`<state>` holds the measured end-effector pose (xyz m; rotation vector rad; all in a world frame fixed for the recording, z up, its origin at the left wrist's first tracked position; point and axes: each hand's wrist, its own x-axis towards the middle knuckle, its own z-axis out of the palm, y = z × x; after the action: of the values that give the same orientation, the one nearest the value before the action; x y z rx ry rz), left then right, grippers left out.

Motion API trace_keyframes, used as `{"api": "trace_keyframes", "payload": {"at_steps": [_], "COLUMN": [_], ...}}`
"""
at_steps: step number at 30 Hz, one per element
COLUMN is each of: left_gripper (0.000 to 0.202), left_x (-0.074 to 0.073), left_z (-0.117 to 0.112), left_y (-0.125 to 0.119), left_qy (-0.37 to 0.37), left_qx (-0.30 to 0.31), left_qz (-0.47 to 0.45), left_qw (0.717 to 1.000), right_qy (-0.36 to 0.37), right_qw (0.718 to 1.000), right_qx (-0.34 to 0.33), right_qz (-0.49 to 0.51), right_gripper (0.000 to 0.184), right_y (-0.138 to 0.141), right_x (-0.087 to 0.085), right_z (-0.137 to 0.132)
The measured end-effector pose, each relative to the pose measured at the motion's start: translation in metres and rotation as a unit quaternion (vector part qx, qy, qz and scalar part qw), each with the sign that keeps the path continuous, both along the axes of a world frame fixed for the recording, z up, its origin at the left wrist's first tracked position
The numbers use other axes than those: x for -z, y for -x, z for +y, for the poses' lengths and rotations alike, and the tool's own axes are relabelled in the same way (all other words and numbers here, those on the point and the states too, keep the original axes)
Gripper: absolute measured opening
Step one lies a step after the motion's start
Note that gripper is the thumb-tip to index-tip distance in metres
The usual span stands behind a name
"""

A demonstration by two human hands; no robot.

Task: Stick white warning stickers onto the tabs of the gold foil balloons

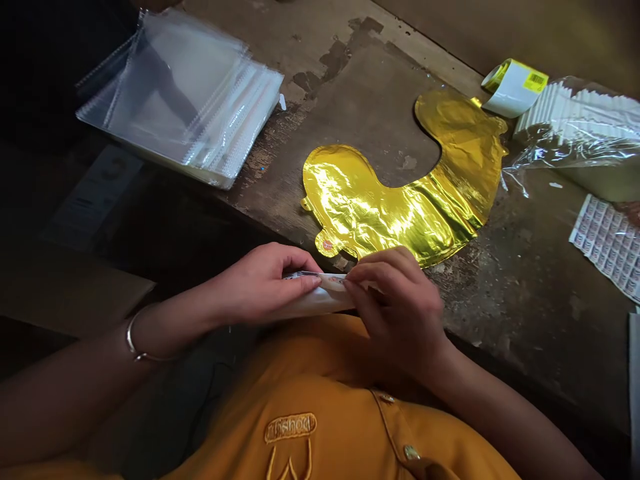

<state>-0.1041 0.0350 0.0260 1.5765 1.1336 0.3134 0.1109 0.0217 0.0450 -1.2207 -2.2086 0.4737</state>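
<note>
My left hand and my right hand both pinch a small clear packet with a white folded thing inside, held close to my body at the table's near edge. Fingers of both hands are closed on it. Just beyond them a flat gold foil balloon, curved like a letter, lies on the worn wooden table.
A stack of clear plastic sleeves lies at the back left. At the right are a roll of yellow barcode labels, a wrapped bundle of white paper items and a sheet of small stickers.
</note>
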Motion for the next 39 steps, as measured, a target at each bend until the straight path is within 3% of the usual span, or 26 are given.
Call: {"api": "trace_keyframes", "payload": {"at_steps": [2,4,6,7,10,14,39], "left_gripper": [0.021,0.02,0.021,0.022,0.025,0.023,0.027], "left_x": [-0.001,-0.001,0.002,0.004,0.016,0.029,0.03], "left_z": [-0.003,-0.004,-0.001,0.002,0.01,0.014,0.014], "left_y": [0.003,0.005,0.005,0.004,0.001,0.0,-0.004], "left_qy": [-0.186,-0.367,-0.463,-0.48,-0.485,-0.5,-0.515], "left_qx": [0.031,0.066,0.109,0.132,0.182,0.178,0.169], "left_qz": [0.082,0.144,0.172,0.175,0.166,0.145,0.137], "left_qw": [0.979,0.917,0.863,0.849,0.839,0.835,0.829], "right_qy": [0.062,0.095,0.121,0.137,0.173,0.186,0.113], "right_qw": [0.994,0.979,0.972,0.973,0.974,0.971,0.979], "right_qx": [0.074,0.15,0.169,0.157,0.133,0.146,0.169], "right_qz": [0.053,0.098,0.11,0.1,0.064,0.035,-0.028], "right_gripper": [0.005,0.005,0.008,0.008,0.011,0.013,0.011], "right_y": [-0.006,-0.01,-0.01,-0.008,0.002,0.006,0.016], "right_x": [-0.008,-0.01,-0.005,0.0,0.019,0.033,0.042], "right_z": [0.014,0.031,0.047,0.053,0.064,0.066,0.057]}}
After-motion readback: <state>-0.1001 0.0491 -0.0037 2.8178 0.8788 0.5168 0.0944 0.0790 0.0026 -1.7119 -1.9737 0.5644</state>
